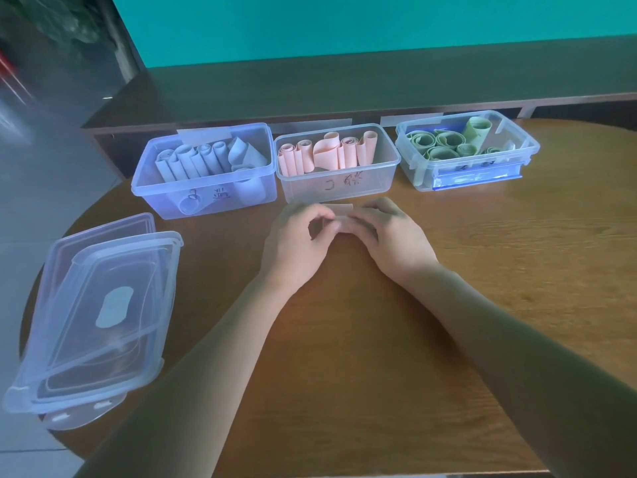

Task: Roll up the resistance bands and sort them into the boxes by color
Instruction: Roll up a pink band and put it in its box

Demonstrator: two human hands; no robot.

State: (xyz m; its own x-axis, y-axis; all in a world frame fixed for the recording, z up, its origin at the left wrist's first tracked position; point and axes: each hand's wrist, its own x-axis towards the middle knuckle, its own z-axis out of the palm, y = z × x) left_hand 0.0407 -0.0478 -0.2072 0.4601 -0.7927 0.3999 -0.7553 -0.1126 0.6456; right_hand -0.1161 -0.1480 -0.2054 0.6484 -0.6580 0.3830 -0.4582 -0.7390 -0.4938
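I am holding a pink band [339, 215] between both hands on the table [482, 270], directly in front of the middle box [337, 163]. My left hand [296, 243] and right hand [393, 239] are meeting at the centre, the fingers [358, 220] of each curling inward and pinching the band from either side; the rolled portion is hiding under my fingertips, so I cannot tell how tight the roll is. A short flat end of the band is showing just beyond my fingers, pointing away from me toward the boxes. The band's long axis is therefore running away from my body, and the roll's own axis is lying left to right, across both hands. Both hands are sitting equally near the band. Judging from this, I am finishing the roll forward along that remaining tail. The middle box is holding pink rolls and is standing just beyond my fingertips, with the blue box [203, 174] to its left and the green box [465, 150] to its right. The matching destination is straight ahead, so either hand is suiting the drop. Stacked lids [96, 315] are lying well apart at my left.
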